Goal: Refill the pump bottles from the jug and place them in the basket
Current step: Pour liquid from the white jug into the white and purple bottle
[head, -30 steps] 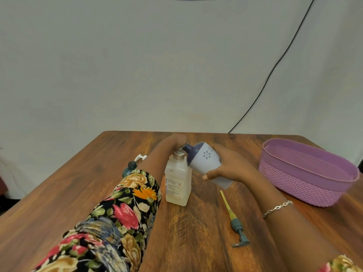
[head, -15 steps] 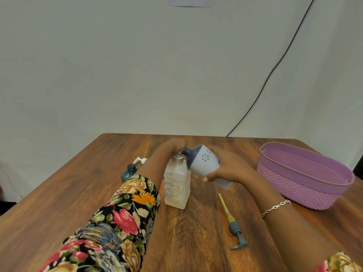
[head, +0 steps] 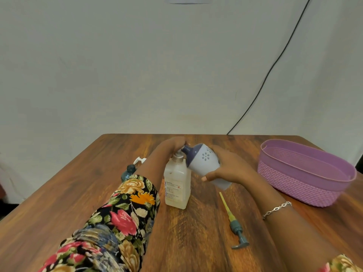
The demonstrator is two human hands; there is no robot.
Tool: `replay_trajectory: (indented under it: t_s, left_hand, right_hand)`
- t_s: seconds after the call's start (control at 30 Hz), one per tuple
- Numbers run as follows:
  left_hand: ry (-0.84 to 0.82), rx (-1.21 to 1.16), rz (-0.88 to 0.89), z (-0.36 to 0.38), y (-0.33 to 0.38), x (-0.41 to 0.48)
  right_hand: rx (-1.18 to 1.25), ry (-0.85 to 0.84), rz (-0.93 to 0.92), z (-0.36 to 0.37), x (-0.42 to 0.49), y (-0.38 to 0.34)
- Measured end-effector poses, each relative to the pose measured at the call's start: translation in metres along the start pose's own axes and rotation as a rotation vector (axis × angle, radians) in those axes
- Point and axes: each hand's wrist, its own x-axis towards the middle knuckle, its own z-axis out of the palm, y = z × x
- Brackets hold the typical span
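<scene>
Over the table (head: 78, 193), the right hand (head: 231, 170) is gripping the tilted jug (head: 204, 160), spout at the neck of the upright bottle (head: 176, 189); the left hand (head: 170, 145) is curling round that neck.

One view: head cam, wide-angle. Sits above near edge of table (head: 68, 193), faces fwd & down toward far wall (head: 137, 75); tabletop close below.

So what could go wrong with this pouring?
The right hand tilts the jug at the narrow neck of the clear bottle, so liquid might miss and spill on the table. The left sleeve lies close to the small teal bottle and could knock it over.
</scene>
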Motion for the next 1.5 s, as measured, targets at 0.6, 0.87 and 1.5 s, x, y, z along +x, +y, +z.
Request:
replay_trajectory:
  t_s: [0.6, 0.87, 1.5]
  left_hand:
    - [-0.046, 0.136, -0.038, -0.003, 0.000, 0.002]
    - [-0.027, -0.043, -0.096, -0.005, 0.000, 0.004]
    - [0.022, -0.015, -0.266, -0.009, 0.011, -0.019]
  right_hand:
    - [0.037, -0.008, -0.032, 0.004, 0.007, 0.009]
    - [0.129, 0.014, -0.039, 0.009, 0.010, 0.012]
    - [0.048, 0.018, -0.044, 0.001, 0.012, 0.007]
